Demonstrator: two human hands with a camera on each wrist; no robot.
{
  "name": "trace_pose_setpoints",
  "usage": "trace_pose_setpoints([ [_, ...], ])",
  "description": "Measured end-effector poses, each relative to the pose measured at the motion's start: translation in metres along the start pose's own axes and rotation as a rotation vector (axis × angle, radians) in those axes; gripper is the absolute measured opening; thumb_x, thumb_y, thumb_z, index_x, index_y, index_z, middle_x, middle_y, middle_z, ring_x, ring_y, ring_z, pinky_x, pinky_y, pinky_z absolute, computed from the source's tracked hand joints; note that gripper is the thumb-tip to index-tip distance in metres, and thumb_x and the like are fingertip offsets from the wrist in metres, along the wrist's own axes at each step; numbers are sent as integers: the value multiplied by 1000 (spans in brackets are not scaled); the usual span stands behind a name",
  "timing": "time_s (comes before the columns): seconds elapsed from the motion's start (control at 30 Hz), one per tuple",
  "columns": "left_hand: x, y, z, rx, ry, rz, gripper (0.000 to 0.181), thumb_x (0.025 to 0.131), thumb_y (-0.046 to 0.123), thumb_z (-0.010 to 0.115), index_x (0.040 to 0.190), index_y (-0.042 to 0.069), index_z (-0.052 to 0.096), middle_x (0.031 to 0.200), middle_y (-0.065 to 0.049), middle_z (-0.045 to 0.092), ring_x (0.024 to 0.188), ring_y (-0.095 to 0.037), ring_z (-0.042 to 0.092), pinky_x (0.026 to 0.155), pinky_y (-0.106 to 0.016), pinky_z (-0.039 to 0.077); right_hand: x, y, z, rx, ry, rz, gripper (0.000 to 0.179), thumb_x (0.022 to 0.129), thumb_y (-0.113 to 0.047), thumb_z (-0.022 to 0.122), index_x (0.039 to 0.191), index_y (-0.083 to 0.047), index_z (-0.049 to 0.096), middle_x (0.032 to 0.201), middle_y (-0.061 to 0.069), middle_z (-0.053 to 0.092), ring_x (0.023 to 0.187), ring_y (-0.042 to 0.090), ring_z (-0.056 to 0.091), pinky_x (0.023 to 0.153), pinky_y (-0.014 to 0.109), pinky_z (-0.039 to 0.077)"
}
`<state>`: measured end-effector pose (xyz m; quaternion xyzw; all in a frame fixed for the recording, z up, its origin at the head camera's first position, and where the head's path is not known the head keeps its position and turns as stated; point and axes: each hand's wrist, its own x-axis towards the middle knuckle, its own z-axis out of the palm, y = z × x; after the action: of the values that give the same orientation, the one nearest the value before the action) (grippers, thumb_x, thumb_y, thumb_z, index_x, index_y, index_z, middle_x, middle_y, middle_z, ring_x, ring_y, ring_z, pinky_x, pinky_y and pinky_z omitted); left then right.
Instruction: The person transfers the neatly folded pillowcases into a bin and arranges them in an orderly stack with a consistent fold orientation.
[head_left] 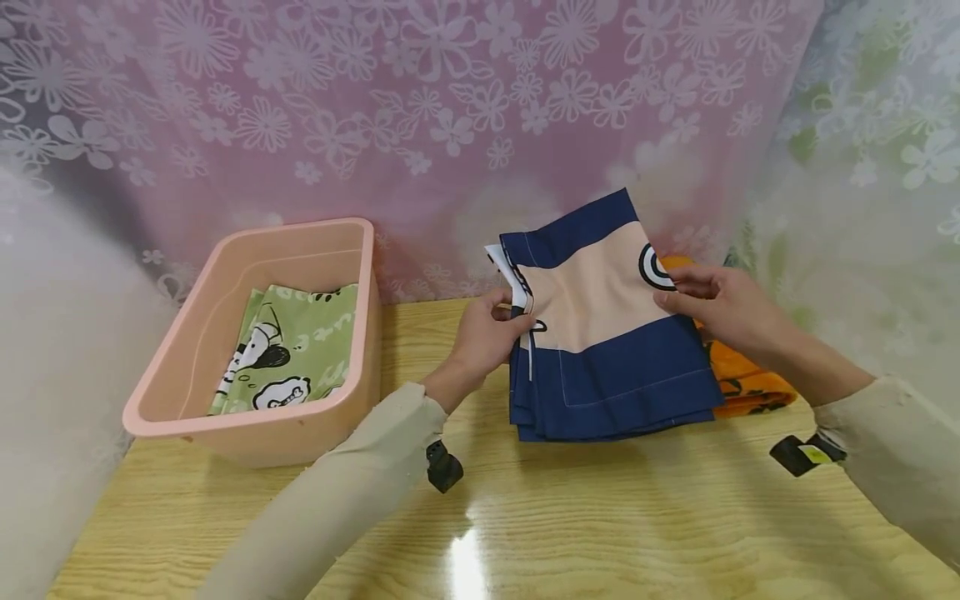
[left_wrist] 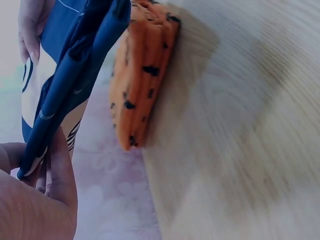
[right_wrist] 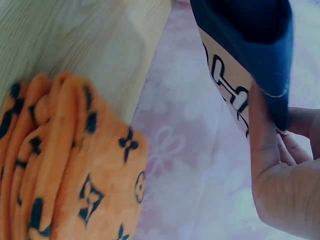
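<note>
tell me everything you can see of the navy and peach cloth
The navy and peach cloth looks like smooth woven fabric, folded into several layers. Its front shows a peach panel between navy bands, pale stitching and black-and-white printed shapes; a strip of white shows at its left edge. It is held up at a tilt over the wooden table, the left hand pinching its left edge and the right hand its right.

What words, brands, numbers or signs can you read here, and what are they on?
No word, brand or number reads clearly.
Navy-and-peach cloth: an outlined shape, perhaps a letter; cannot tell.
Green cloth: pale marks, too small to read.
Orange cloth: dark flower-like motifs, no readable lettering.
Black right-wrist device: yellow-green patch, too small to read.
</note>
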<state>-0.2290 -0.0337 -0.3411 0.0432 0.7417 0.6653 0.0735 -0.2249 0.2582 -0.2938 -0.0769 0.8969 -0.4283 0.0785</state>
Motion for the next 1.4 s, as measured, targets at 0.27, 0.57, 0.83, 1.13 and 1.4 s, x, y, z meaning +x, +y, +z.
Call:
trace_pose_setpoints([
  [0.27,-10,24,-23,-2,28,29,28,92,7,64,119,5,59,98,-13,62,69,-19,65,54,-28,54,-4,-27,3,72,3,-36,65,93,-44,58,144,-7,39,134,19,51,93,5,61,76,33,55],
  [0.57,-21,51,-43,43,26,-26,26,91,6,65,117,6,60,103,-13,63,81,-25,68,64,-38,57,-4,-51,-1,79,-61,-51,67,94,-39,60,146,-6,35,144,19,39,96,12,62,76,36,55],
  [0.83,-28,72,-62,131,62,-48,29,89,7,68,117,7,61,104,-9,65,82,-22,66,66,-39,57,0,-75,6,87,-47,-61,72,90,-45,62,146,-9,36,138,16,48,99,15,63,77,34,55],
  [1.13,-34,84,-99,189,83,-56,37,89,7,67,124,4,56,109,-10,63,70,-13,63,60,-27,52,12,-95,29,191,-77,-100,69,91,-43,62,147,-11,36,138,12,50,101,15,62,82,36,53],
  [1.4,-37,78,-126,182,76,-46,42,91,9,64,130,3,50,112,-12,60,74,-12,65,64,-27,54,20,-107,42,307,-135,-139,54,93,-32,63,137,-8,45,126,14,58,93,23,66,78,38,55],
])
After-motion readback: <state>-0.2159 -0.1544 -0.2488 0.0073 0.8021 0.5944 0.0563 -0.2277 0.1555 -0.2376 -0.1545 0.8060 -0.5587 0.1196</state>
